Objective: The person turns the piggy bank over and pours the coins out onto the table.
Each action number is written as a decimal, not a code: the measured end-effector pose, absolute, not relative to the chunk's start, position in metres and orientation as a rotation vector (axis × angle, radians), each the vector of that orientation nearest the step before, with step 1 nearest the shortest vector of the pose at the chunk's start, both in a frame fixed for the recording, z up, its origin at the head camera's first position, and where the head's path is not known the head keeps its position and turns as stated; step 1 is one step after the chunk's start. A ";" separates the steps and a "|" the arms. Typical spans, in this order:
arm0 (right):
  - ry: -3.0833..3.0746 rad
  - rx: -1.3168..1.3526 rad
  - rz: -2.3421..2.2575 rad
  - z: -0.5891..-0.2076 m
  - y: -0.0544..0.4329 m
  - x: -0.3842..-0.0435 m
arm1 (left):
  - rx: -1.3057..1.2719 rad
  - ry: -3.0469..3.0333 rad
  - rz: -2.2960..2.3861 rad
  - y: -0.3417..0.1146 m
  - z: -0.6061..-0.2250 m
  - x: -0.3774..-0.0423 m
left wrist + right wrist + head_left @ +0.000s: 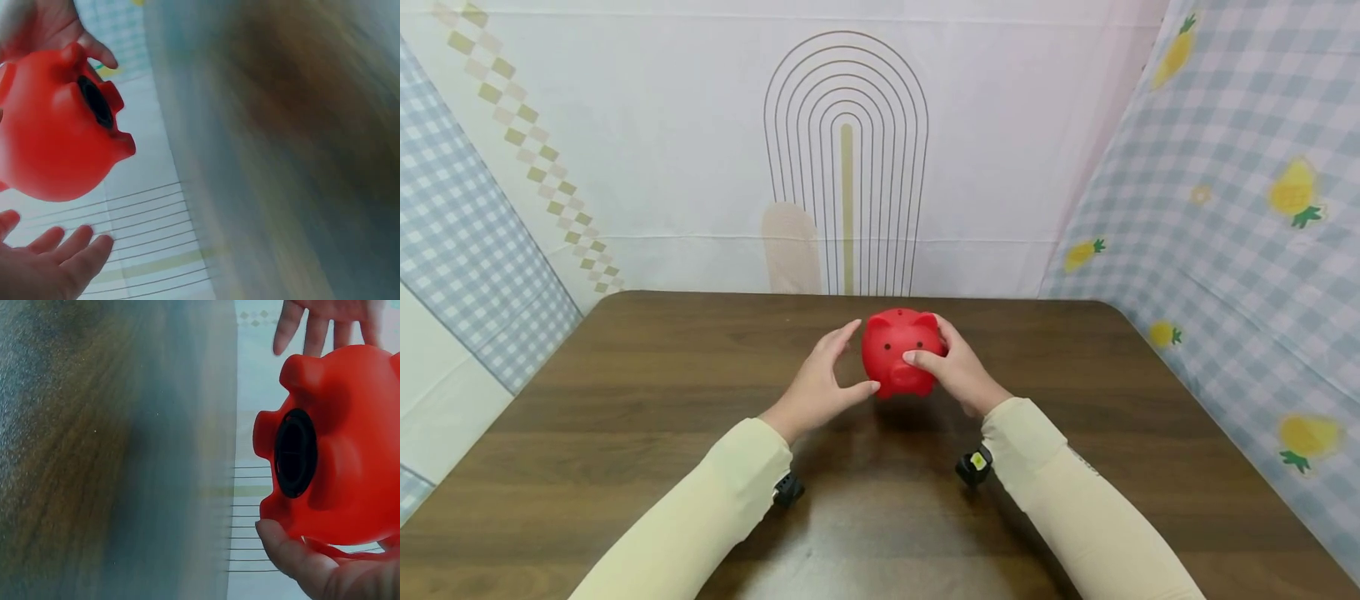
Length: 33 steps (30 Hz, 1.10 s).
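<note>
A red piggy bank (901,358) with black eyes and a snout faces me above the wooden table. My right hand (964,377) grips its right side, the thumb across the front near the snout. On the other side my left hand (816,387) has its fingers spread. Its thumb tip overlaps the pig's lower edge; I cannot tell whether they touch. Underneath, both wrist views show stubby feet and a round black plug (295,453). In the left wrist view the left fingers (84,256) stand apart from the red body (59,137).
The dark brown table (685,367) stretches to both sides and toward me. Behind it hangs a white cloth (1000,150) with arch lines. A blue checked cloth (1240,275) with pineapples borders the right, and another checked cloth (467,225) the left.
</note>
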State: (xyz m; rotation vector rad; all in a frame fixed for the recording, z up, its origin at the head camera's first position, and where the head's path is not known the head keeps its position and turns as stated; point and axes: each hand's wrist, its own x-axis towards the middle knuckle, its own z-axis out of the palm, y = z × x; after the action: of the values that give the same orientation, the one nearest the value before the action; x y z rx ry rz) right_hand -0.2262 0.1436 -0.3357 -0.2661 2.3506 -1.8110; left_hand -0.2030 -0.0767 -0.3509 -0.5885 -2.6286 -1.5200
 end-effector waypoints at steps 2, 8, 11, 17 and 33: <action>2.351 -0.246 -1.810 -0.334 0.143 -0.226 | -0.617 -2.601 -1.411 -0.077 -0.352 -0.201; 2.308 -0.174 -1.816 -0.332 0.142 -0.227 | -0.739 -2.519 -1.109 -0.076 -0.353 -0.197; 2.290 -0.142 -1.812 -0.331 0.142 -0.228 | -0.792 -2.480 -0.995 -0.076 -0.354 -0.195; 2.265 -0.126 -1.814 -0.330 0.144 -0.230 | -0.897 -2.398 -0.800 -0.075 -0.356 -0.194; 2.171 -0.103 -1.778 -0.324 0.144 -0.226 | -1.005 -2.329 -0.569 -0.071 -0.358 -0.200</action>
State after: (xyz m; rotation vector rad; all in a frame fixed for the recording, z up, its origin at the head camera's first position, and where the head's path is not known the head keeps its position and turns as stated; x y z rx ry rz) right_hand -0.2257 0.1439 -0.3235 -0.1029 2.1712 -1.7779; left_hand -0.1997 -0.0709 -0.3583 -1.0053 -2.3292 -0.5689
